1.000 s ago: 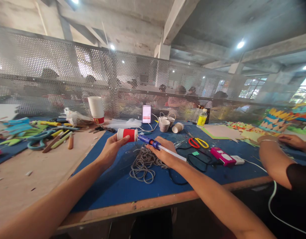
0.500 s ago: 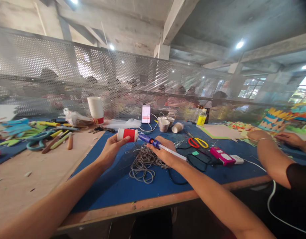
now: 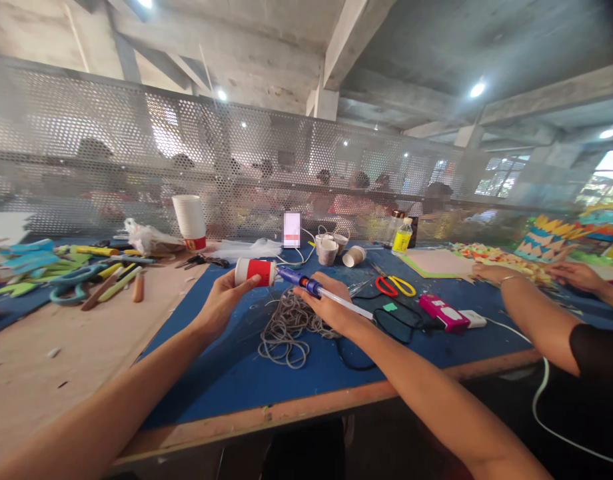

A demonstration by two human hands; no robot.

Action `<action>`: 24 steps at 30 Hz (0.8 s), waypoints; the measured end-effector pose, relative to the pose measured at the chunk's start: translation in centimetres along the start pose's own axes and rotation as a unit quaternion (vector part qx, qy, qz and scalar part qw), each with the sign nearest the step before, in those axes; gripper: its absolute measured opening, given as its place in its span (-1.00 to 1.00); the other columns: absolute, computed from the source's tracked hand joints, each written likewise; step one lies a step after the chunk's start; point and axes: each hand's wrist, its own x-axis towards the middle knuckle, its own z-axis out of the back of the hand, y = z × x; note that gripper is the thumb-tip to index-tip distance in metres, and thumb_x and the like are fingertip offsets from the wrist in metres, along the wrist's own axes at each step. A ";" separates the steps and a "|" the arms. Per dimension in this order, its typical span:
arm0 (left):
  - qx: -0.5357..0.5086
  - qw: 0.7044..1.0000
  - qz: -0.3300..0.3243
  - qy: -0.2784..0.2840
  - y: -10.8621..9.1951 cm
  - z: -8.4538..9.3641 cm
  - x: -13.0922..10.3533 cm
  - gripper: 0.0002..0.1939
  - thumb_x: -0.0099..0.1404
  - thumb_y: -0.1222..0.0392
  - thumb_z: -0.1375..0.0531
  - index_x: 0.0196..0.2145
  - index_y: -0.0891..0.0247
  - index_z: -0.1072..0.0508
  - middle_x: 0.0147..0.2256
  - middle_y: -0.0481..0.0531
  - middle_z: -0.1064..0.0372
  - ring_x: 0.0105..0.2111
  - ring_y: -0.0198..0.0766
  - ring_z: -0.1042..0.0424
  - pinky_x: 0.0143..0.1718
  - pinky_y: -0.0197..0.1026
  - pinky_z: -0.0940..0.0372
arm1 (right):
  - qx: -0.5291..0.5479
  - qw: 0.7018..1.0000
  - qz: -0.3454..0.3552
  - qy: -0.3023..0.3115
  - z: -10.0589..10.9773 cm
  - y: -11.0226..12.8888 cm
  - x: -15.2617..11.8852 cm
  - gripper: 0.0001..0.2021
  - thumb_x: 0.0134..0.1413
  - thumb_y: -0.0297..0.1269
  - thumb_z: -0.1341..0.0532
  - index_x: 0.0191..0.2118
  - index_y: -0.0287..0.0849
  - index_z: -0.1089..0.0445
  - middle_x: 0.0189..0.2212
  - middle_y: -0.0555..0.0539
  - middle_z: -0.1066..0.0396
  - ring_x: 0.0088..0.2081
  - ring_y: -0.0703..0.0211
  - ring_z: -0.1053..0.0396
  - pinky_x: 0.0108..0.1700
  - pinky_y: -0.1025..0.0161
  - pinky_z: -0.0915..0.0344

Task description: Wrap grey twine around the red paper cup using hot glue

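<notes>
My left hand (image 3: 223, 298) is closed around a red and white paper cup (image 3: 260, 272), which lies on its side in the air with its base toward the right. In my right hand (image 3: 331, 300) is a blue glue gun (image 3: 297, 281), its nozzle at the cup's base. A clear glue stick (image 3: 347, 306) sticks out of the gun's rear. Whether the nozzle touches the cup I cannot tell. Below my right hand, a tangle of grey cord (image 3: 286, 333) lies on the blue tabletop (image 3: 226, 373).
White cup stack (image 3: 189, 217) at back left; blue-handled scissors (image 3: 76, 283) and tools at left. Cord-wrapped cups (image 3: 328, 250), yellow bottle (image 3: 402, 235), red-yellow scissors (image 3: 395, 286) and a magenta power strip (image 3: 444, 313) stand or lie rightward. Another person's arm (image 3: 536, 313) reaches in at right.
The other person's nearer hand has moved slightly left over the papers at right. My hands, the cup and the glue gun keep nearly the same positions.
</notes>
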 end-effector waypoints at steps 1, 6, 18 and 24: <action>0.001 1.000 0.002 -0.002 0.0 0.0 0.0 -0.58 0.09 -0.07 -0.45 -0.16 0.22 -0.64 -0.20 0.08 -0.64 -0.21 -0.04 -0.56 -0.12 -0.09 -0.35 | 0.005 1.000 -0.002 -0.002 0.0 0.0 0.0 -0.62 0.32 0.12 -0.18 -0.31 -0.11 -0.40 -0.33 -0.04 -0.51 -0.32 0.17 -0.45 -0.32 0.31 -0.17; 0.002 1.000 0.000 -0.007 0.1 0.1 0.0 -0.63 0.11 -0.05 -0.45 -0.18 0.20 -0.64 -0.24 0.05 -0.64 -0.22 -0.06 -0.54 -0.09 -0.10 -0.33 | 0.086 0.996 -0.022 0.009 0.2 0.0 0.1 -0.63 0.32 0.11 -0.18 -0.28 -0.10 -0.44 -0.40 -0.02 -0.52 -0.32 0.14 -0.49 -0.29 0.31 -0.25; -0.046 0.998 0.033 -0.017 0.2 0.2 0.3 -0.66 0.04 -0.05 -0.48 -0.25 0.15 -0.65 -0.23 0.07 -0.64 -0.21 -0.04 -0.56 -0.06 -0.06 -0.38 | -0.011 0.985 -0.173 -0.011 1.6 -3.3 2.0 -0.63 0.35 -0.02 -0.14 0.09 -0.16 -0.30 -0.18 -0.18 -0.58 -0.14 -0.07 -0.56 -0.18 0.22 -0.34; -0.038 0.998 0.031 -0.029 0.1 0.2 0.4 -0.63 0.02 -0.06 -0.49 -0.28 0.20 -0.64 -0.29 0.06 -0.62 -0.26 -0.06 -0.54 -0.15 -0.09 -0.38 | -0.140 0.964 -0.223 0.035 2.3 -6.2 2.4 -0.61 0.32 -0.27 -0.11 0.19 -0.30 -0.19 0.13 -0.37 -0.39 0.15 -0.17 -0.41 0.06 0.09 -0.33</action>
